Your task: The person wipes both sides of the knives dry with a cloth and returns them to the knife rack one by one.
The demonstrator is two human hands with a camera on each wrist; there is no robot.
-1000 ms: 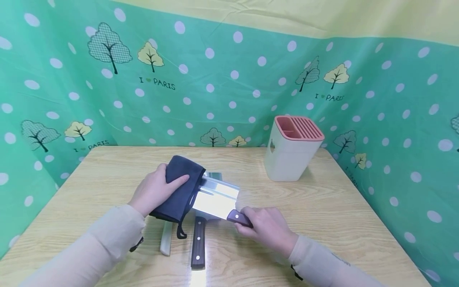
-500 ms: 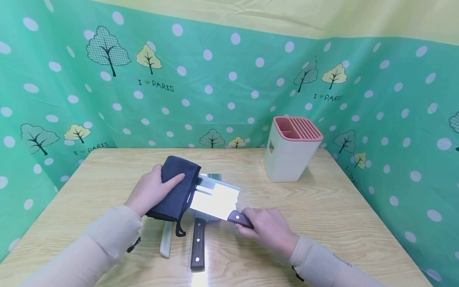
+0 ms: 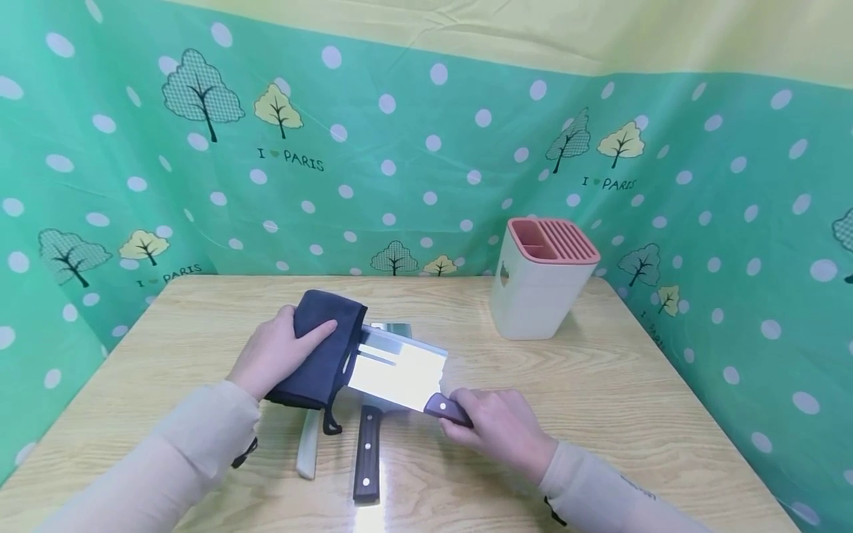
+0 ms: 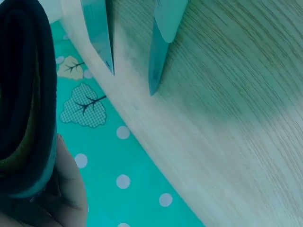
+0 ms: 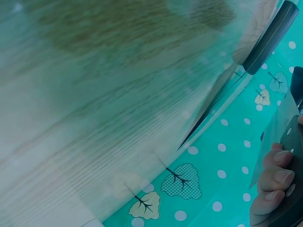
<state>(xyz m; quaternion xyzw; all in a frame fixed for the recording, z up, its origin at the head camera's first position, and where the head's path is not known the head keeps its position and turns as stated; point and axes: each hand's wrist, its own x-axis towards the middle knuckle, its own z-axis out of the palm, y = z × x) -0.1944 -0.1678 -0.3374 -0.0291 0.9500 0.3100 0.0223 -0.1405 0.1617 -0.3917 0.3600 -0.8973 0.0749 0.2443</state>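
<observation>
Right grip [image 3: 498,431] clasps a cleaver [image 3: 405,379]; left grip [image 3: 275,354] holds folded dark cloth [image 3: 321,352] at its far end.
Below, I see another cleaver [image 3: 368,446] and a pale-handled knife [image 3: 308,447] on the tabletop [image 3: 586,392].

in the head view, the dark cloth [image 3: 318,348] hides the far end of the held cleaver [image 3: 403,374] and the blade of the pale-handled knife [image 3: 308,446]

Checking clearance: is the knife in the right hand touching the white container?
Apart: the head view shows table between the held knife and the white container.
</observation>
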